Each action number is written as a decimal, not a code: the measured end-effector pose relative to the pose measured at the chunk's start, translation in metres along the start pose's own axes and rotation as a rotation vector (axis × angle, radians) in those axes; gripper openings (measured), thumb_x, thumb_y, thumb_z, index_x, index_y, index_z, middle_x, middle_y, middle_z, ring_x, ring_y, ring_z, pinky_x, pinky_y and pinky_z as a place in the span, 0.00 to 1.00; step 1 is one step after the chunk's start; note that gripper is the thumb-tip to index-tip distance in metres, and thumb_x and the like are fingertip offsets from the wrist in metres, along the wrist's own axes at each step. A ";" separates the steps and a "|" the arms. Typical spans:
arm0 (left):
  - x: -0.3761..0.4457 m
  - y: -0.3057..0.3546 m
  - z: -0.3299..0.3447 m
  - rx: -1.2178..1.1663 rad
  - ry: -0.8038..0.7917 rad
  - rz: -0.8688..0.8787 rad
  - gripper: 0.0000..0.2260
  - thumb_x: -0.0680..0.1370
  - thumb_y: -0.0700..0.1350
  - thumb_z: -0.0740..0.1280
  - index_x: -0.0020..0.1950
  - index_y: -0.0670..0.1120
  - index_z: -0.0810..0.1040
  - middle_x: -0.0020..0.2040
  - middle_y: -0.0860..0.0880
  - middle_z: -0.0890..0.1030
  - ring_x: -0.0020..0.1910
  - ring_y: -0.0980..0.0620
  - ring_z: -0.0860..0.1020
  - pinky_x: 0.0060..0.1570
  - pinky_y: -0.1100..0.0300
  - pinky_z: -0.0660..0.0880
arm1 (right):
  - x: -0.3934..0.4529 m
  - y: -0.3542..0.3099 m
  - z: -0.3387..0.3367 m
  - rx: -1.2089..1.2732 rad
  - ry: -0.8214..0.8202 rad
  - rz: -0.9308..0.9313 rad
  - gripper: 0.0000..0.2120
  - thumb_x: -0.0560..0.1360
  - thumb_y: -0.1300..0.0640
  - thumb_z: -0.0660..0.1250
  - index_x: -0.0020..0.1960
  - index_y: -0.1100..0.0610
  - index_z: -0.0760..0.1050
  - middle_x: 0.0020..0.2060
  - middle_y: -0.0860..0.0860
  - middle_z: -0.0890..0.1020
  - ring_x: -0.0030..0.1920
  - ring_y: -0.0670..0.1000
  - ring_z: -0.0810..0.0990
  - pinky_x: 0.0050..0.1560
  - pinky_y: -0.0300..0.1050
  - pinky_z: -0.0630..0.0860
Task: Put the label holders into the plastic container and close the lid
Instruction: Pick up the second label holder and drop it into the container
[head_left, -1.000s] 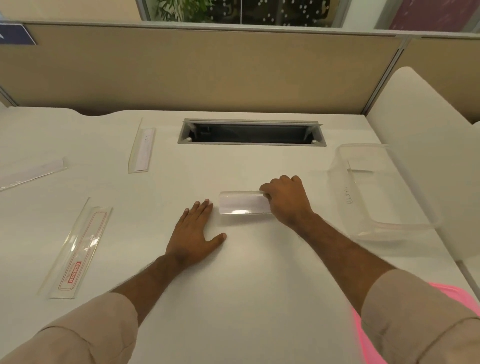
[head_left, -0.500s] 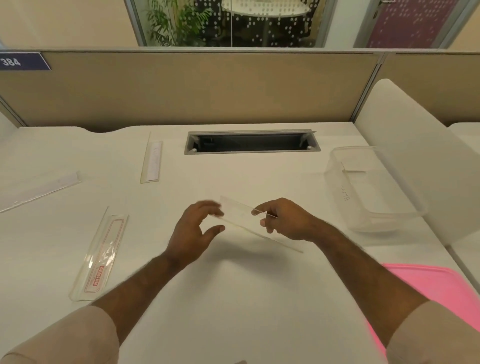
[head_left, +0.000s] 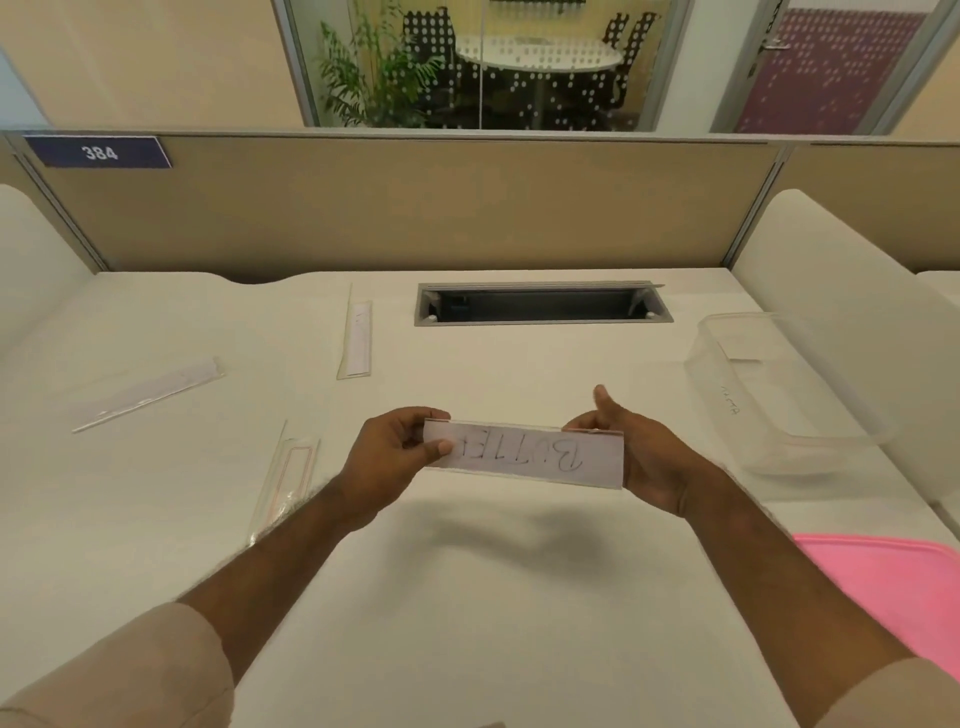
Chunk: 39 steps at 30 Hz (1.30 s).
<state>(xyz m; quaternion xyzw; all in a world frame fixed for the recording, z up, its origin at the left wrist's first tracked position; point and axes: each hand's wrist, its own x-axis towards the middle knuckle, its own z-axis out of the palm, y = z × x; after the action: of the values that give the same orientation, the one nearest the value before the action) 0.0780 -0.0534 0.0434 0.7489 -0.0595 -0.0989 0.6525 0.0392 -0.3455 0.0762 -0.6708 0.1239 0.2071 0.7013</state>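
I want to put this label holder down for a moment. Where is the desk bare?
Bare desk lies under and nearer than the held label holder, between the two forearms. Another free strip runs between the cable slot and the hands. The left side is crowded with three loose holders; the clear container and pink lid fill the right.

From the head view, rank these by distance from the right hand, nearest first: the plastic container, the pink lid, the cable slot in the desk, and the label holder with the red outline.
1. Plastic container, just right of the right hand.
2. Pink lid, lower right, by the desk edge.
3. Cable slot, farther back at the desk's middle.
4. Red-outlined label holder, beyond the left hand.
Container and lid are close to call.
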 end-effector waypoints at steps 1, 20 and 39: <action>0.000 0.001 -0.003 -0.038 0.013 -0.011 0.12 0.73 0.34 0.73 0.54 0.45 0.82 0.45 0.47 0.85 0.44 0.54 0.82 0.46 0.65 0.79 | -0.001 0.001 0.003 0.056 0.032 -0.025 0.28 0.73 0.35 0.58 0.51 0.61 0.78 0.50 0.62 0.83 0.45 0.56 0.81 0.42 0.47 0.76; 0.034 0.102 0.005 0.554 -0.332 0.350 0.09 0.75 0.43 0.72 0.55 0.47 0.84 0.48 0.53 0.85 0.46 0.52 0.82 0.48 0.58 0.81 | 0.003 -0.059 0.089 -0.674 0.089 -0.305 0.11 0.76 0.52 0.68 0.49 0.60 0.80 0.41 0.52 0.85 0.40 0.55 0.83 0.38 0.43 0.78; -0.033 -0.008 0.009 -0.528 0.161 -0.367 0.13 0.78 0.49 0.68 0.55 0.41 0.81 0.52 0.44 0.84 0.48 0.46 0.81 0.48 0.54 0.78 | 0.007 0.003 0.082 0.666 0.309 -0.240 0.05 0.76 0.61 0.67 0.51 0.58 0.79 0.42 0.54 0.86 0.41 0.51 0.83 0.38 0.44 0.81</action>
<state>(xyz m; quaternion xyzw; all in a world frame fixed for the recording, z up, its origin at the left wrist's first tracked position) 0.0435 -0.0534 0.0369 0.5576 0.1557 -0.1674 0.7980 0.0353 -0.2628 0.0757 -0.4391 0.2093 -0.0313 0.8731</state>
